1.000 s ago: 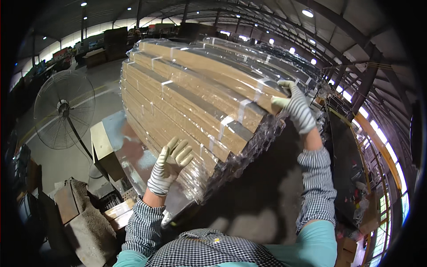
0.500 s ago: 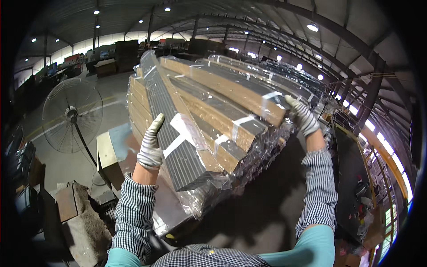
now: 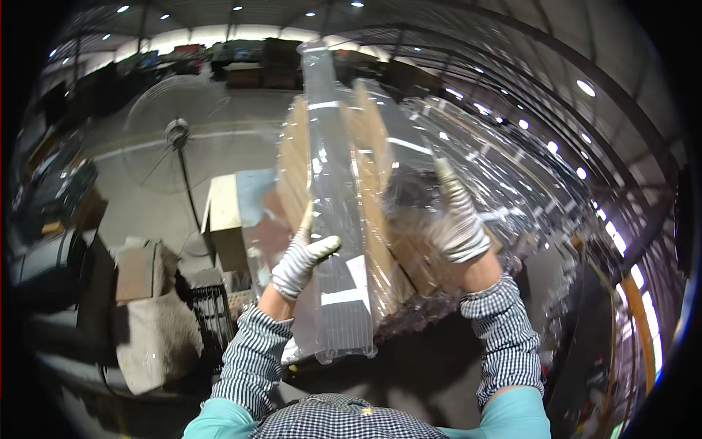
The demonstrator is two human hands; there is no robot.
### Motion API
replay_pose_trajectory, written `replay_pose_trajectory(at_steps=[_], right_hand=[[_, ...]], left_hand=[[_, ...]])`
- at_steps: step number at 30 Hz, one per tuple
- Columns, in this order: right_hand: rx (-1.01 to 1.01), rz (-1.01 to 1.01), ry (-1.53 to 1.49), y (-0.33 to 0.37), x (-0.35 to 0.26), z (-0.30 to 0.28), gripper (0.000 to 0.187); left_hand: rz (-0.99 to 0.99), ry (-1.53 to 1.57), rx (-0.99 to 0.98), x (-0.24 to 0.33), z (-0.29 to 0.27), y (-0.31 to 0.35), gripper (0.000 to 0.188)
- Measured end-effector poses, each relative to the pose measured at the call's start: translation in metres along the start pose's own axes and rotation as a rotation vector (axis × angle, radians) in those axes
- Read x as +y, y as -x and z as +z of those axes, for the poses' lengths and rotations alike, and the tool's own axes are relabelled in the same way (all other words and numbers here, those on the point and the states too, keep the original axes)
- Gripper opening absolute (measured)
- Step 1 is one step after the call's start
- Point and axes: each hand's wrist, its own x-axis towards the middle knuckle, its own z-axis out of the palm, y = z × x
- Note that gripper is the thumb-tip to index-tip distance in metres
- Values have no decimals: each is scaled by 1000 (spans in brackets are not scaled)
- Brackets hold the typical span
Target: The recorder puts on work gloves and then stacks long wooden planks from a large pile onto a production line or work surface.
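A long grey ribbed bundle (image 3: 340, 285) in clear plastic film lies lengthwise in front of me, tied with white bands. My left hand (image 3: 300, 263), in a white glove, grips its left edge, thumb on top and fingers down the side. To the right is another long film-wrapped bundle (image 3: 406, 143), dark on top with brown cardboard along it. My gloved right hand (image 3: 461, 230) holds that bundle's right side, fingers pointing away from me; its thumb side is smeared by motion. Both bundles rest on a pile of wrapped brown cartons (image 3: 292, 146).
More film-wrapped long packs (image 3: 504, 175) extend to the right. A standing fan (image 3: 177, 133) is at the left, near a cream box (image 3: 223, 201). A fabric-covered stack (image 3: 157, 336) and a black crate (image 3: 212, 314) stand at lower left. A yellow rail (image 3: 640, 329) runs along the right.
My view has turned, and the grey bundle now points more straight ahead. My left thumb has come over its top. The right hand has moved inward, and the bundle beside it has tipped.
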Motion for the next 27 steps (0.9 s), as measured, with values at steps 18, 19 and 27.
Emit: replay_pose_trajectory(at_steps=[18,19,27], right_hand=[[254,-388,585,-36,256,-77,118],[296,-397,705,-28,285,-92,119],[255,59,1478,43,432,-178,115]], left_hand=[[69,844,-41,-119,-107,60,75],[37,872,49,-141,-109,62,73],[-299,864,589,-307,-165,116,70]])
